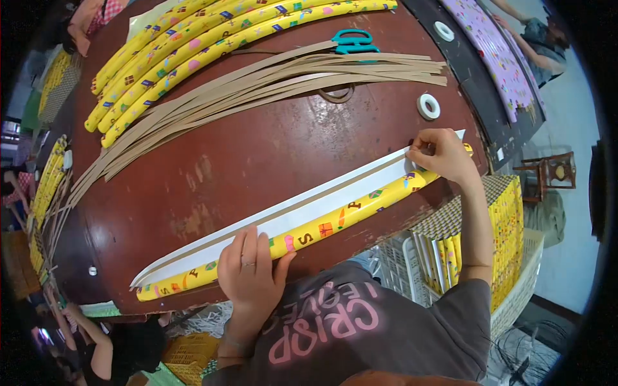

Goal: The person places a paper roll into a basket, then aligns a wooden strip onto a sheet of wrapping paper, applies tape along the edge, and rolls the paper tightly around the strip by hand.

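A yellow roll of patterned wrapping paper [325, 229] lies slantwise along the table's near edge, its white inner side [306, 207] partly unrolled. A narrow brown strip [206, 243] runs along that white side. My left hand [248, 267] is closed over the roll, fingers on the white flap and thumb on the near side. Near the right end, my right hand [444, 154] pinches at the end of the brown strip, thumb and forefinger together. The fingers partly hide what is between them. Beyond it stands a white tape roll [428, 107].
Several yellow rolls [193, 61] and a bundle of brown strips [270, 90] lie across the far side of the brown table [161, 174]. Teal-handled scissors [355, 44] rest by the strips. Crates of rolls [505, 219] stand at right. Other people work around.
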The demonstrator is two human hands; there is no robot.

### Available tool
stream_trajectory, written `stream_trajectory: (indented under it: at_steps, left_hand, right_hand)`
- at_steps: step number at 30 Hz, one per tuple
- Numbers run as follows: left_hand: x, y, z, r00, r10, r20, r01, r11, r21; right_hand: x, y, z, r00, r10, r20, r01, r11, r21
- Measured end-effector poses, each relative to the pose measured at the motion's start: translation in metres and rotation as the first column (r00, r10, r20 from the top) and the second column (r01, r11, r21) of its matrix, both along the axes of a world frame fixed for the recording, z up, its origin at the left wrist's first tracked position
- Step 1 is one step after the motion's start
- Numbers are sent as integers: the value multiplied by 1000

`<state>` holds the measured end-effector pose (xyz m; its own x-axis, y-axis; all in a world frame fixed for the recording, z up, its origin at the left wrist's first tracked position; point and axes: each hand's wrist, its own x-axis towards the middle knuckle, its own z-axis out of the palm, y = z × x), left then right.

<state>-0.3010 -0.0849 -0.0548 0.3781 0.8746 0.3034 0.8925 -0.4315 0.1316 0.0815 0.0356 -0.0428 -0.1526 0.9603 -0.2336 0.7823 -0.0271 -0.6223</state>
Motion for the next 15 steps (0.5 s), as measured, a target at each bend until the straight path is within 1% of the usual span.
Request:
stream_trajectory:
  at_steps: [2, 4, 5, 6, 8, 9, 10, 12, 15]
  left_hand:
    - [3, 1, 4, 1000, -4, -2, 4, 1000, -8]
    - [11, 4, 8, 999, -39, 25, 40, 998, -43]
    - [19, 8, 14, 997, -52, 54, 60, 985, -164]
    - [28, 10, 13, 998, -49, 44, 56, 985, -160]
    - [48, 14, 9, 990, -71, 123, 89, 985, -145]
    - [56, 18, 9, 988, -104, 116, 112, 991, -69]
    - [63, 20, 7, 989, -104, 106, 111, 992, -62]
    - [77, 23, 3, 974, -148, 173, 156, 987, -32]
    - [103, 28, -2, 972, -172, 163, 182, 982, -52]
  right_hand:
    - [1, -1, -2, 1000, -5, 27, 4, 1000, 26]
    - [2, -1, -3, 1000, -9, -1, 9, 1000, 16]
    - [2, -1, -3, 1000, -7, -1, 7, 1000, 29]
    - [2, -1, -3, 1000, -6, -1, 6, 999, 43]
    - [2, -2, -4, 1000, -1, -13, 2, 998, 66]
    - [2, -2, -5, 1000, 0, -16, 1, 996, 85]
    - [3, -3, -6, 1000, 1, -25, 1, 996, 92]
    - [4, -3, -8, 999, 13, -29, -10, 993, 114]
    - [6, -2, -11, 999, 27, -18, -25, 993, 112]
